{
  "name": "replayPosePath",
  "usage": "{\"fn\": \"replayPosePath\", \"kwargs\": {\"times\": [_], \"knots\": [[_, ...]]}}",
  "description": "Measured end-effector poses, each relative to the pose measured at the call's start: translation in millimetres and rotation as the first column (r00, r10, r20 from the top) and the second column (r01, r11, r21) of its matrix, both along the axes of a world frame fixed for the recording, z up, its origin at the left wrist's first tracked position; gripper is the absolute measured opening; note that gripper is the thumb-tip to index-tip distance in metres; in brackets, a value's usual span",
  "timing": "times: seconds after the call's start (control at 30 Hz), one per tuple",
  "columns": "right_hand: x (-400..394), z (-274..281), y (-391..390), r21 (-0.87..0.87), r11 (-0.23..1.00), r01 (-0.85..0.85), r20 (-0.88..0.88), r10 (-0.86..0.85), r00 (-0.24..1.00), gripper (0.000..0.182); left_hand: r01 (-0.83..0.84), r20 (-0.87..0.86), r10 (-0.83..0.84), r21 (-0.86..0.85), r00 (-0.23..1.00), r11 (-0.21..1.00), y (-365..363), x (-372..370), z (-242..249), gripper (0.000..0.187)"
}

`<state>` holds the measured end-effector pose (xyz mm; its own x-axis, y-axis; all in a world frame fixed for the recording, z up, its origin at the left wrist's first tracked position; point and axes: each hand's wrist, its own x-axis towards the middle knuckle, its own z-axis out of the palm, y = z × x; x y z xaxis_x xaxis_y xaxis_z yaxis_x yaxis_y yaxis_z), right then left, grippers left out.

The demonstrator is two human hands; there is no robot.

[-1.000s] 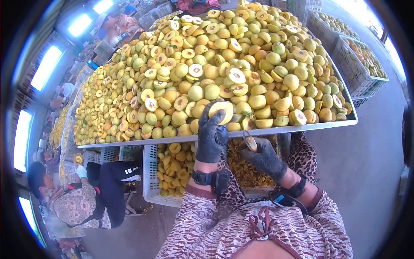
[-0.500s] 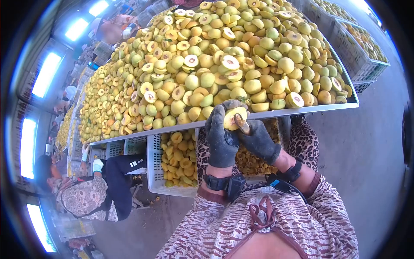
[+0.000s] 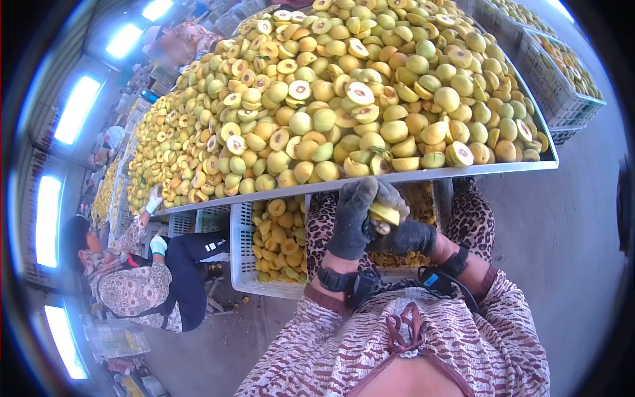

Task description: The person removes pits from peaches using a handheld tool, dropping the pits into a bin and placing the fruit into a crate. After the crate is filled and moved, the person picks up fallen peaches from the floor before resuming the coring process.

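Note:
My left hand, in a dark, worn glove, is closed around a yellow peach half just below the table edge. The half is tilted, so its cut face is mostly out of sight. My right hand, gloved too, presses up against the fruit from below right. In it is a small spoon-like pitting tool; only its metal end shows, at the underside of the peach half. Above both hands, halved peaches, many with their pits in, lie heaped on the metal-edged table.
Under the table stand a white crate of pitted halves and a container holding brownish scraps. More crates of fruit are stacked at right. On the left a co-worker in white gloves sits by the table.
Both hands have moved slightly lower and closer together. The peach half has turned from facing up to tilted, with the tool now under it. The co-worker's gloved hand has reached the heap.

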<state>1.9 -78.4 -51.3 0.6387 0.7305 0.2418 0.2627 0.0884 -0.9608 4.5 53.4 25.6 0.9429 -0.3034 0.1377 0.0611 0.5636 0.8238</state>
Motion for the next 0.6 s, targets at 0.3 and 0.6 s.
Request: {"fn": "replayPosePath", "kwargs": {"times": [0.3, 0.6], "knots": [[-1, -16, -26, -0.772, 0.600, 0.209, 0.302, 0.057, 0.952, 0.014, -0.567, 0.263, 0.568, 0.680, 0.780, 0.464, 156, 29, -37, 0.049], [-9, -20, -53, -0.258, 0.939, 0.228, -0.255, -0.293, 0.921, 0.015, -0.738, 0.737, 0.058, 0.675, 0.673, -0.010, 13, 255, -38, 0.046]]}}
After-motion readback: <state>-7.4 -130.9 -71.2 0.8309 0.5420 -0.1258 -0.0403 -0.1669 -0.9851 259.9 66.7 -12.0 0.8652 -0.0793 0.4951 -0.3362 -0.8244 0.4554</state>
